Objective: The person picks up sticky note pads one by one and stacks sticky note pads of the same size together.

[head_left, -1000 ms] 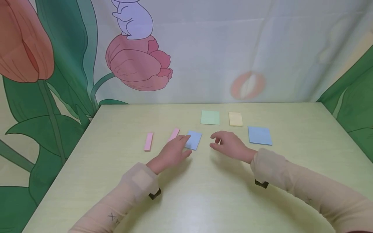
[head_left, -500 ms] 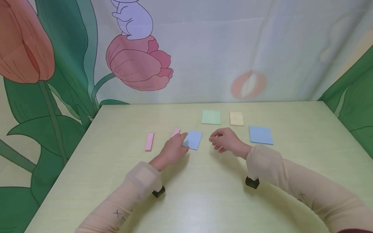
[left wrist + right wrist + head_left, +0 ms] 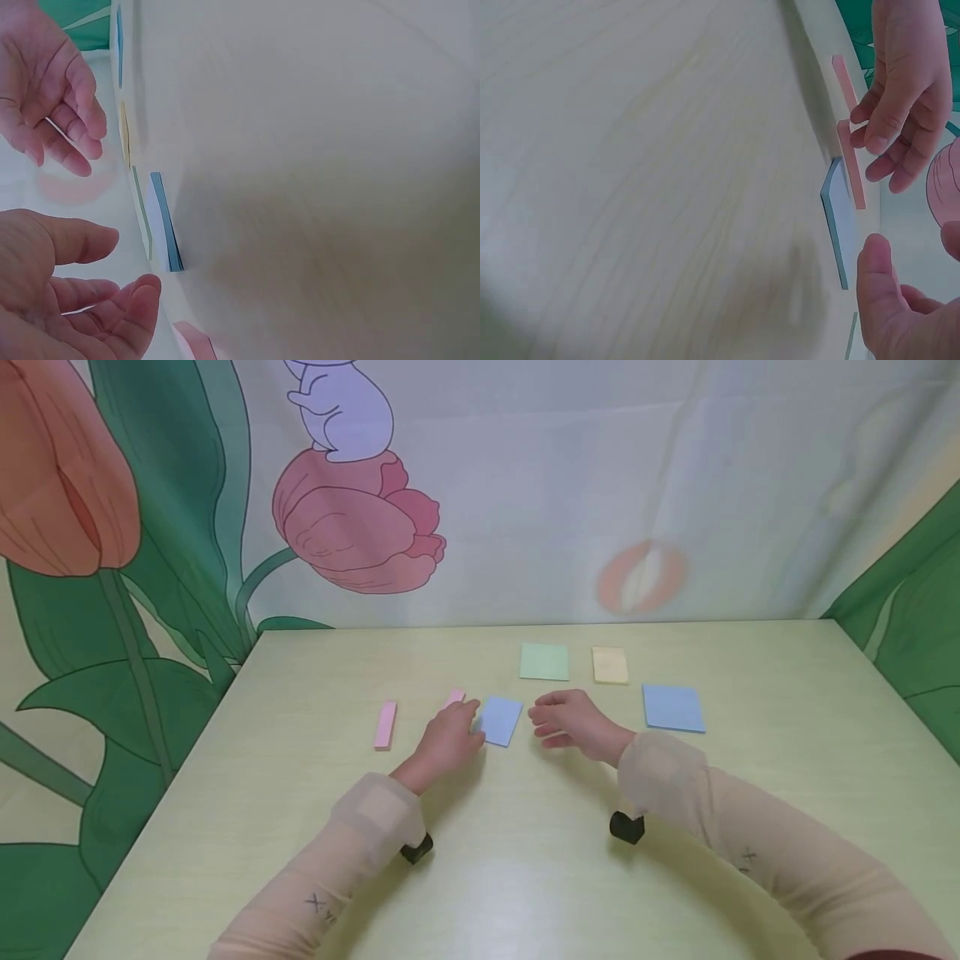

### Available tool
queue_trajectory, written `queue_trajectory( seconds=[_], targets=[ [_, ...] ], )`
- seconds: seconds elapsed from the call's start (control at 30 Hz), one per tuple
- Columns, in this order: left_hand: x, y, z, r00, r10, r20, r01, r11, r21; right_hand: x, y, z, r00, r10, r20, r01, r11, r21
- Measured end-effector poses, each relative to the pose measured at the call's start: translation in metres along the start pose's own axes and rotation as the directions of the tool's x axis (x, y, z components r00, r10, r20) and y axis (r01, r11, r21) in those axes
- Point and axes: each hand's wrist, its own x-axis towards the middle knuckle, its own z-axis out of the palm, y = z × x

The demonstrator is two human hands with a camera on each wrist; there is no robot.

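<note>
Seeing left hand (image 3: 447, 737) and right hand (image 3: 573, 725) empty, fingers relaxed | smaller blue piece (image 3: 501, 721): near-side left of green piece (image 3: 545, 662) | I'd come in low, pinch opposite edges evenly

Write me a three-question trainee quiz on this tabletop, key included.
1. In the head view, which piece lies between the left hand and the right hand?
2. True or false: the right hand grips the green square.
3. How many pink strips lie on the table?

Key: 1. The smaller blue piece. 2. False; that hand holds nothing. 3. Two.
</note>
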Motion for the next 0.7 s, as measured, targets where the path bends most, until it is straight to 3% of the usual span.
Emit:
queue_trajectory(
  seconds=[0.43,0.7],
  targets=[
    [0.013,-0.003,0.006,0.999,-0.042,-0.004,0.042,0.999,0.021,0.013,0.001,0.013,0.996,0.070,-0.047,-0.065,0.993,0.098],
    [0.016,-0.004,0.009,0.996,-0.092,0.016,0.092,0.996,-0.022,0.024,0.003,0.018,0.994,0.093,-0.052,-0.086,0.987,0.136]
  ],
)
